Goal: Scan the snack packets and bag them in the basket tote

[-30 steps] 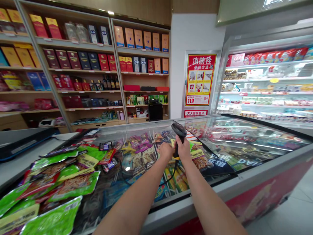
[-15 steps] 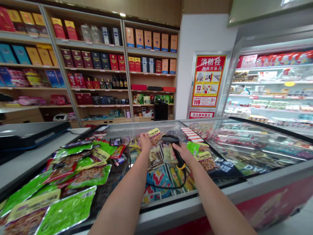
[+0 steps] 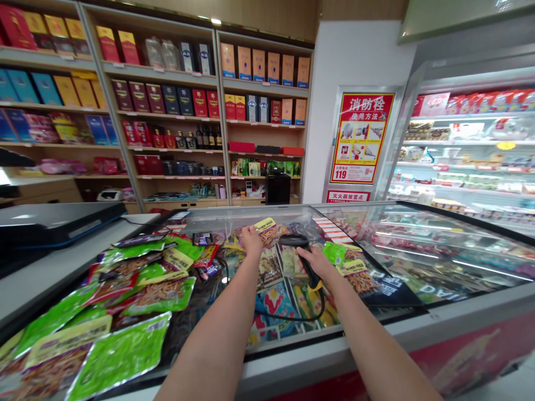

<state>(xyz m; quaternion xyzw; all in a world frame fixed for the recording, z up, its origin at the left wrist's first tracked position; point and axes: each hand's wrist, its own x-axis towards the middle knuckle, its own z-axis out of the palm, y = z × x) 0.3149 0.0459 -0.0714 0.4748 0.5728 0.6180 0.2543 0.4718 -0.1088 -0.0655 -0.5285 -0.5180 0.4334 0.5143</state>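
Note:
My left hand [image 3: 252,240] is closed on the left edge of a snack packet [image 3: 267,229] with a yellow top, held over the glass lid of the freezer. In my right hand [image 3: 311,260] is a black and yellow barcode scanner [image 3: 309,273], its head pointing left toward that packet. The scanner's black cable [image 3: 288,319] loops below it across the glass. Just right of my right hand lie a few more snack packets [image 3: 355,274], green and yellow. A large heap of similar packets [image 3: 159,295] spreads over the left side.
The chest freezer [image 3: 301,348] runs across the front, with goods under its glass. At left a black flat device [image 3: 58,223] stands on a grey counter [image 3: 83,259]. Shelves of boxes [image 3: 179,102] line the back; a lit fridge [image 3: 468,150] stands right.
The view has shifted slightly left, so the scene sits a little further right. Both hands keep their holds on the packet and scanner, with little movement.

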